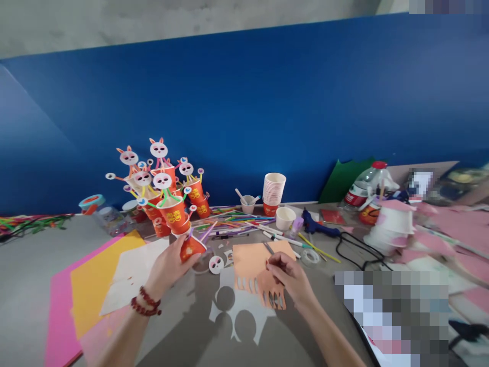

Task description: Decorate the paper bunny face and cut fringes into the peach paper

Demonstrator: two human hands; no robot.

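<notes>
My left hand (173, 262) grips a red paper cup (192, 248), tipped on its side, with purple strips (208, 232) sticking out of it. My right hand (286, 272) is closed in a pinch over a sheet of orange paper (248, 255) with oval holes cut in it. A thin grey object (269, 248) shows by its fingertips; whether they hold it or something smaller is unclear. Between the hands lies a round white paper face (216, 264). White paper with round cutouts (244, 300) lies nearer to me.
Red cups with rabbit faces (171, 211) stand stacked at the back left. Colored sheets (64, 295) lie left. Behind are pens (237, 221), stacked white cups (274, 188) and a blue glue gun (319, 227) with a black cord. A bottle (367, 186) and pink-white cups (393, 224) crowd the right.
</notes>
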